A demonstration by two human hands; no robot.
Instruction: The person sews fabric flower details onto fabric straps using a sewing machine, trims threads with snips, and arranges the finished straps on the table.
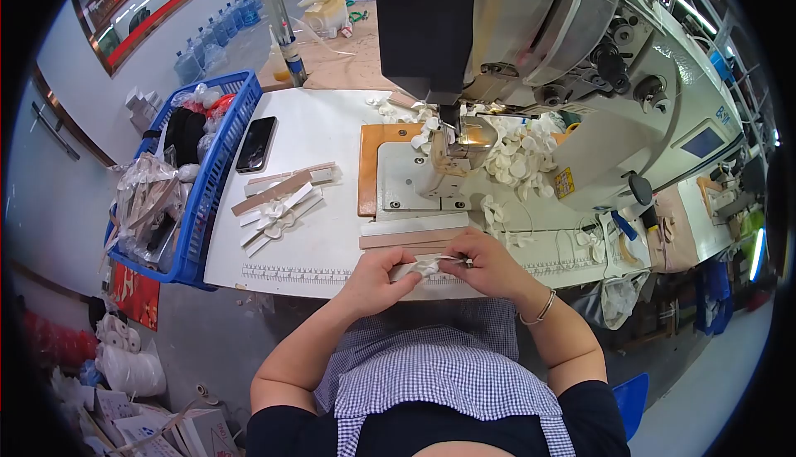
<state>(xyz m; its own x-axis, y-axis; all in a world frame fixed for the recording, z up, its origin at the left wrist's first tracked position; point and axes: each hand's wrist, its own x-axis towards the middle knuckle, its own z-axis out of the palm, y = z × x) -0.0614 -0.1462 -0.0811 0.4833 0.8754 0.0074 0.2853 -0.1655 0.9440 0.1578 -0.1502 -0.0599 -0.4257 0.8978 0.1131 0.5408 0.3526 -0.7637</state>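
My left hand (380,281) and my right hand (485,264) are close together at the front edge of the sewing table, both closed. A small white ribbon piece (426,267), gathered or knotted in its middle, is pinched between them. My left fingers hold its left end and my right fingers its right end; the fingertips hide part of it. Just beyond my hands lie a white strip (414,225) and a beige strip (406,241). Behind these stands an industrial sewing machine, its metal plate (402,177) and presser area (448,154) facing me.
White ribbon pieces (522,154) are heaped behind the needle area. More strips and a bow (278,212) lie on the left, near a phone (257,143). A blue basket (217,183) of bagged materials stands at the table's left edge. A printed ruler (290,273) runs along the front.
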